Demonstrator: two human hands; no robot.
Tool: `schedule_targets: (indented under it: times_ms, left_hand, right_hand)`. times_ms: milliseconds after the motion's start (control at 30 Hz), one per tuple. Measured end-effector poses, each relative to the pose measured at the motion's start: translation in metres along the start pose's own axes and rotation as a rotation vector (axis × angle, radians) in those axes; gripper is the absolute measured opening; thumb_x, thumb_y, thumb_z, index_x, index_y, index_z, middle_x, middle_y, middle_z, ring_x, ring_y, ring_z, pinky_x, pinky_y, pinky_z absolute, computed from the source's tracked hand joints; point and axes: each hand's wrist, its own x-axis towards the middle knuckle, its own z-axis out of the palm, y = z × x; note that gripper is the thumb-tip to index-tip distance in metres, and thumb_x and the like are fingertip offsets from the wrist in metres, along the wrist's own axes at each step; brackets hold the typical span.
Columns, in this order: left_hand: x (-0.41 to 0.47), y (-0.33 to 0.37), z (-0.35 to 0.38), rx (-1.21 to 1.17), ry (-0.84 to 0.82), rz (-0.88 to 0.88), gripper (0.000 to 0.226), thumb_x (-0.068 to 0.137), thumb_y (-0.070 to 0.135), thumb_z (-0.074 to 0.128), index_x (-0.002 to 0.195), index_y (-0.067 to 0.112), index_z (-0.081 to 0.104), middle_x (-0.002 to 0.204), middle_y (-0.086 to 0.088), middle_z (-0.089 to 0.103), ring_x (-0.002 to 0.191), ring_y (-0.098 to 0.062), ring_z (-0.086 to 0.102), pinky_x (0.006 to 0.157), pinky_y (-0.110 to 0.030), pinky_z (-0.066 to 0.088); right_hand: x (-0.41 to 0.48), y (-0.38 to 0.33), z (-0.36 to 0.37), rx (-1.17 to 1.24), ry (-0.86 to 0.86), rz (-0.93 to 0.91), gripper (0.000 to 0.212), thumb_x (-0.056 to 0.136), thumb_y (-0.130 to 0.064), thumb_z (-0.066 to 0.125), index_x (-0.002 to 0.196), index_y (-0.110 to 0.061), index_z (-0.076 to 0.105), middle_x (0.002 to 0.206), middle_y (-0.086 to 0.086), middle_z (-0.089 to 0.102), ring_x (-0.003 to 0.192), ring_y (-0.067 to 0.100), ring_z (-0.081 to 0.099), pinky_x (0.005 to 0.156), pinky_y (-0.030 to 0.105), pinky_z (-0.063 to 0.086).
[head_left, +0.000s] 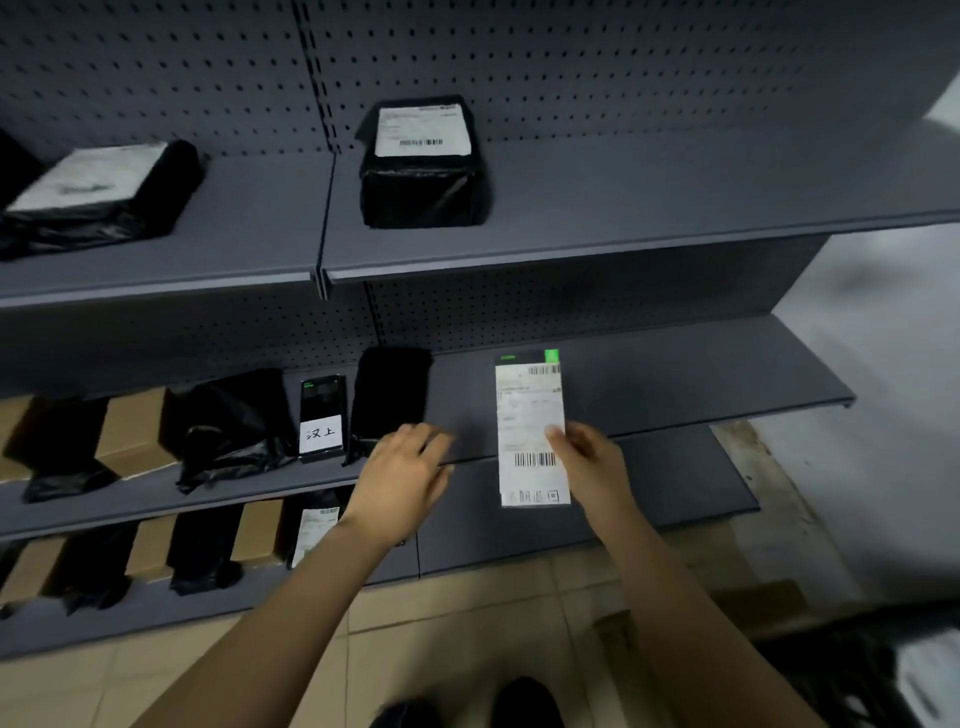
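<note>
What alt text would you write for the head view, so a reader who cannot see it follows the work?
A person's right hand pinches a slim labelled parcel at a grey middle shelf, while the open left hand reaches toward a flat black parcel on it. More black-wrapped parcels and brown boxes sit nearby.

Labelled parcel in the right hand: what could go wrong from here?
The right hand pinches the labelled parcel by one long edge only, above the shelf front, so it might slip and drop to the tiled floor. The left hand reaches close to the black pouch, which sits beside a small tagged box; a careless nudge could knock either out of place.
</note>
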Motion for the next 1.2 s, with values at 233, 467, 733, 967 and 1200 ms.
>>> schedule_targets:
  times_ms: [233, 467, 733, 967, 1200]
  left_hand:
    - [0.015, -0.024, -0.023, 0.001, -0.009, 0.201, 0.028, 0.084, 0.022, 0.071, 0.109, 0.011, 0.066, 0.097, -0.006, 0.063, 0.085, -0.028, 0.059, 0.071, -0.036, 0.049]
    - [0.034, -0.031, -0.043, -0.055, 0.029, 0.426, 0.027, 0.087, 0.025, 0.069, 0.11, 0.012, 0.065, 0.097, -0.005, 0.063, 0.085, -0.027, 0.061, 0.07, -0.036, 0.049]
    - [0.042, 0.039, -0.038, -0.264, 0.004, 0.663, 0.035, 0.087, 0.033, 0.046, 0.105, 0.011, 0.066, 0.093, -0.005, 0.065, 0.08, -0.025, 0.061, 0.066, -0.033, 0.048]
    - [0.027, 0.143, -0.024, -0.438, -0.042, 0.879, 0.027, 0.085, 0.024, 0.064, 0.108, 0.011, 0.066, 0.097, -0.004, 0.064, 0.086, -0.026, 0.06, 0.071, -0.036, 0.048]
    - [0.032, 0.26, -0.029, -0.52, -0.056, 1.076, 0.03, 0.082, 0.02, 0.073, 0.11, 0.011, 0.066, 0.099, -0.003, 0.064, 0.091, -0.024, 0.06, 0.076, -0.036, 0.049]
  right_hand:
    - [-0.044, -0.026, 0.007, 0.333, 0.19, -0.006, 0.019, 0.093, -0.019, 0.064, 0.108, -0.008, 0.068, 0.099, 0.002, 0.074, 0.089, 0.015, 0.072, 0.078, 0.029, 0.059]
    - [-0.095, -0.042, 0.017, 0.419, 0.387, -0.066, 0.022, 0.095, -0.019, 0.062, 0.111, -0.004, 0.066, 0.098, 0.009, 0.075, 0.088, 0.022, 0.072, 0.076, 0.032, 0.06]
    - [-0.169, -0.022, -0.013, 0.389, 0.694, -0.003, 0.02, 0.093, -0.023, 0.065, 0.106, -0.008, 0.068, 0.099, 0.017, 0.073, 0.093, 0.03, 0.071, 0.089, 0.046, 0.056]
    - [-0.254, 0.004, -0.078, 0.331, 0.932, 0.082, 0.024, 0.094, -0.025, 0.063, 0.11, -0.008, 0.066, 0.099, 0.009, 0.075, 0.086, 0.02, 0.073, 0.069, 0.029, 0.059]
    - [-0.316, 0.031, -0.157, 0.359, 1.16, 0.125, 0.022, 0.092, -0.027, 0.067, 0.104, -0.009, 0.069, 0.099, 0.009, 0.074, 0.09, 0.021, 0.071, 0.084, 0.035, 0.058]
